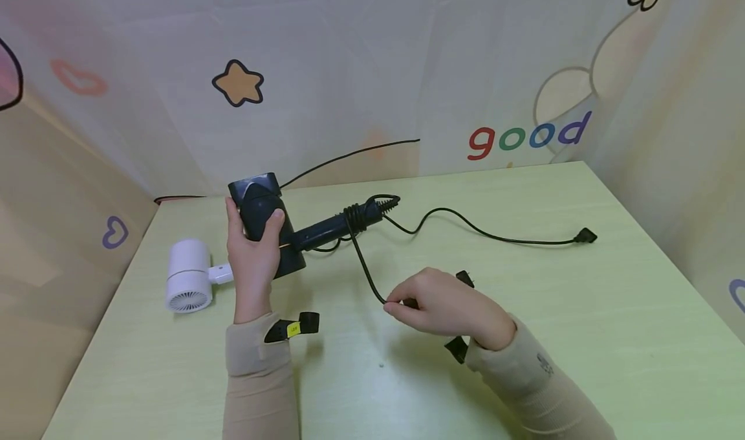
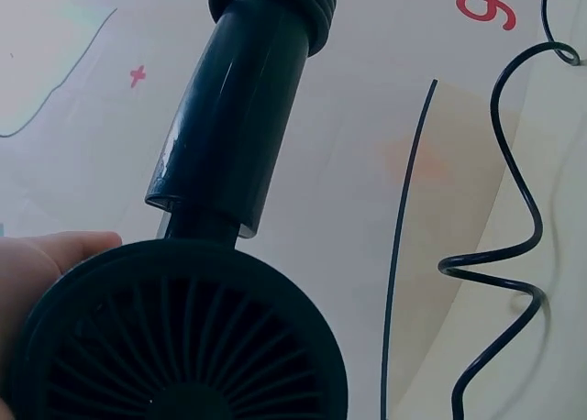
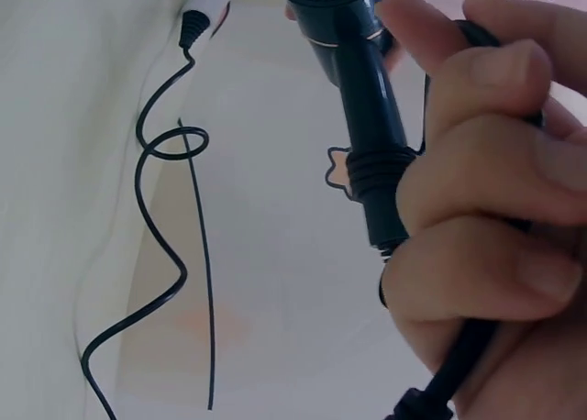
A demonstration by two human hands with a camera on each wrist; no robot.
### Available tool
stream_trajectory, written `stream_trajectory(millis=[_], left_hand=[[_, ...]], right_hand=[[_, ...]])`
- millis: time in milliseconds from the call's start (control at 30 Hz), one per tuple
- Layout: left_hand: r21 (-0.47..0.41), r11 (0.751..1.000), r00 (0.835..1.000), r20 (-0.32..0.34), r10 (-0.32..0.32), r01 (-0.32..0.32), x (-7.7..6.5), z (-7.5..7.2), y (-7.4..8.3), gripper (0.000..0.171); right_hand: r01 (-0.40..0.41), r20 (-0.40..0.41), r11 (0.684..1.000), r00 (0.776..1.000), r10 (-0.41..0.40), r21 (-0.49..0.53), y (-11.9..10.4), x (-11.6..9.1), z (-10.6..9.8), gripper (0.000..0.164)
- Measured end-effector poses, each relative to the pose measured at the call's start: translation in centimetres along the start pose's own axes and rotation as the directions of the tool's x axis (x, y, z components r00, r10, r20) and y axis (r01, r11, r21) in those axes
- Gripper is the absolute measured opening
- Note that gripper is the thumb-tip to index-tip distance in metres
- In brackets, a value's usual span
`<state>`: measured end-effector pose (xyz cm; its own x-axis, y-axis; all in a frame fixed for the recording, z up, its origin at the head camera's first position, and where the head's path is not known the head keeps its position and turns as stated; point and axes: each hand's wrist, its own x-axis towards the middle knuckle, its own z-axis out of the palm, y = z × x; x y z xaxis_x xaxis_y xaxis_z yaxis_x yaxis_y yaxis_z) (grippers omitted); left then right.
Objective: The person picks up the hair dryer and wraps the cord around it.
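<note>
My left hand (image 1: 251, 259) grips the barrel of a black hair dryer (image 1: 262, 217), thumb on the near side and fingers round the back. Its handle points right, and several turns of black cord (image 1: 354, 219) are wound round the handle near its end. From those turns a length of cord drops to my right hand (image 1: 445, 304), whose curled fingers hold it. In the right wrist view, a thicker dark piece (image 3: 463, 351) runs through that fist. The left wrist view shows the dryer's round slatted grille (image 2: 193, 347) close up, with the thumb side of the hand beside it.
A white hair dryer (image 1: 189, 275) lies on the pale green table (image 1: 349, 395) at left, its handle partly behind my left hand. A wavy black cord (image 1: 495, 236) runs right to a plug (image 1: 584, 235). Behind the table hangs a printed cloth (image 1: 349, 71).
</note>
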<state>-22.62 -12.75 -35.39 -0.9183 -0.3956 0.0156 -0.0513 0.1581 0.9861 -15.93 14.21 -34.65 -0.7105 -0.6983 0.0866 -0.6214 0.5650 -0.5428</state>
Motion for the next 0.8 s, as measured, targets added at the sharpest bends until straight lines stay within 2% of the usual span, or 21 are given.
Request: stream_trajectory(millis=[100,200,400,633,800], left_hand=[[-0.004,1.000,1.000,0.012,-0.005,0.005,-0.1,0.1,0.1,0.083],[-0.005,1.000,1.000,0.020,-0.010,0.010,-0.2,0.2,0.1,0.083],[-0.024,1.000,0.999,0.031,-0.015,0.016,-0.4,0.3,0.3,0.082],[-0.035,0.999,0.998,0.058,-0.016,0.018,-0.5,0.3,0.5,0.083],[-0.057,0.998,0.995,0.100,-0.022,0.028,-0.6,0.4,0.6,0.082]], right_hand=[[-0.010,0.048,1.000,0.999,0.009,0.019,0.3,0.2,0.2,0.038],[-0.020,0.089,0.999,0.996,0.016,0.038,0.6,0.4,0.4,0.045],[-0.046,0.118,0.998,0.992,0.040,0.052,1.1,0.7,0.8,0.042],[-0.079,0.134,0.995,0.988,0.072,0.054,1.5,0.9,1.1,0.047],[-0.106,0.143,0.992,0.985,0.095,0.075,1.9,1.0,1.3,0.047]])
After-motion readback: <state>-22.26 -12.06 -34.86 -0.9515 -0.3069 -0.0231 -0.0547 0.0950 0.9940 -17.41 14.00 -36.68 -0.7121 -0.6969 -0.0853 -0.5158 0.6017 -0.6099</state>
